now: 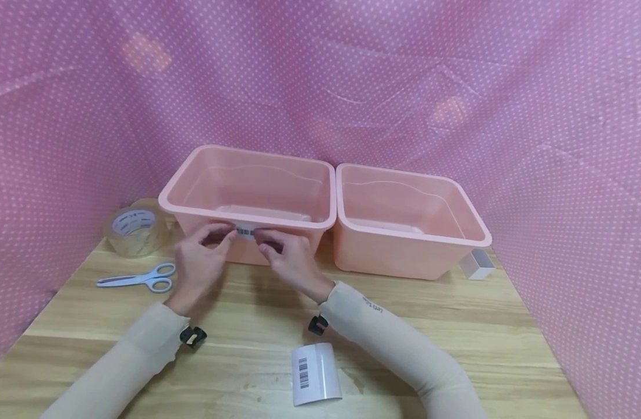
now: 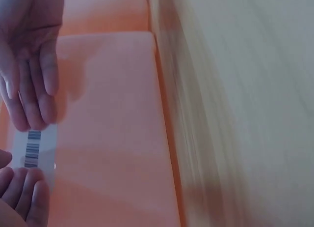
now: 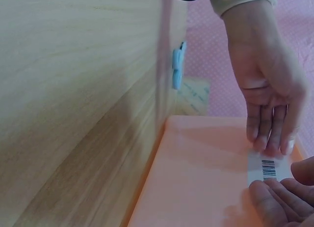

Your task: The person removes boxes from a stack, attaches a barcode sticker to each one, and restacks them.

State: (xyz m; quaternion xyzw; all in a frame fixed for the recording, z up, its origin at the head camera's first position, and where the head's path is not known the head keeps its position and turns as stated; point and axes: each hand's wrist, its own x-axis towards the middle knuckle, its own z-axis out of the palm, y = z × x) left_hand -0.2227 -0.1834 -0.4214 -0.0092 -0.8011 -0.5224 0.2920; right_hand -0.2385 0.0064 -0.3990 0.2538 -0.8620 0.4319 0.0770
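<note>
A white barcode label [image 1: 245, 231] lies flat against the front wall of the left pink bin [image 1: 247, 254], just under its rim. My left hand [image 1: 199, 262] touches the label's left end with fairly straight fingertips. At the other end, the fingers of my right hand [image 1: 295, 263] rest on it the same way. Black bars show in the gap between the hands, both in the left wrist view, on the label [image 2: 33, 148], and in the right wrist view. The fingertips hide both label ends.
A second pink bin [image 1: 393, 256] stands against the first on the right, with a small white box [image 1: 477, 265] beside it. Clear tape [image 1: 137, 233] and light-blue scissors [image 1: 142, 279] lie at left. A curled barcode sheet [image 1: 316, 374] sits near the front of the wooden table [image 1: 247, 361].
</note>
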